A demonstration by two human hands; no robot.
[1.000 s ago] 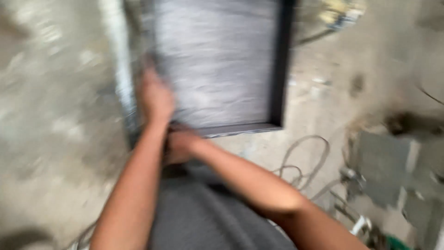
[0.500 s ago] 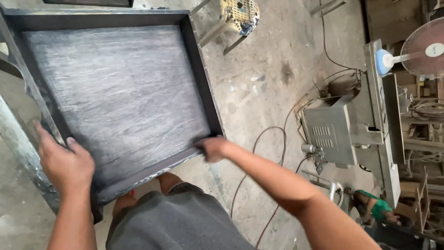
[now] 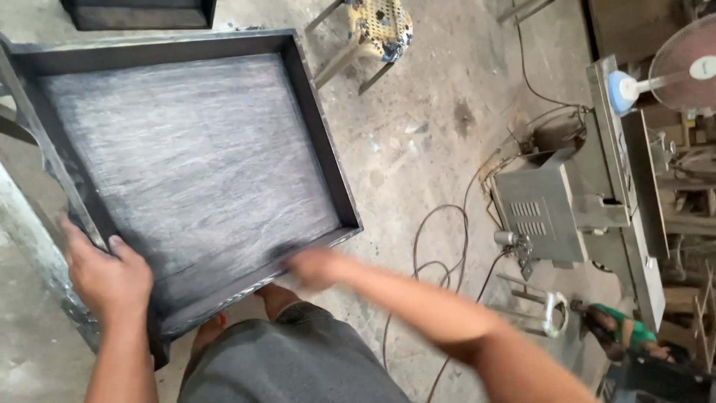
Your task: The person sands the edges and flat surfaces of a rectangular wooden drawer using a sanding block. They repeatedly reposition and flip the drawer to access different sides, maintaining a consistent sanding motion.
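Since before, our right hand point(image 3: 313, 266) slid left along the shallow, dark grey wooden tray point(image 3: 186, 157), its grip blurred beyond telling; our left hand point(image 3: 108, 280) clasps the tray's near-left corner.

- Right hand point(image 3: 312, 267) smeared by motion blur at the near rim of the dark wooden tray point(image 3: 190, 157); fingers not separable, contact with the rim impossible to judge.
- Fingertips of the left hand point(image 3: 108, 276) hidden behind the tray's left wall.
- Tray's left corner cut off by the frame edge; its underside out of sight.
- Dark box point(image 3: 138, 13) at the top cropped, only its lower part visible.
- Stool point(image 3: 377, 22) cut by the top edge, legs partly shown.
- Fan point(image 3: 682, 63) clipped at the right edge.
- Green object point(image 3: 630, 332) near the bottom right too small and blurred to identify.
- Both forearms cropped by the bottom edge.
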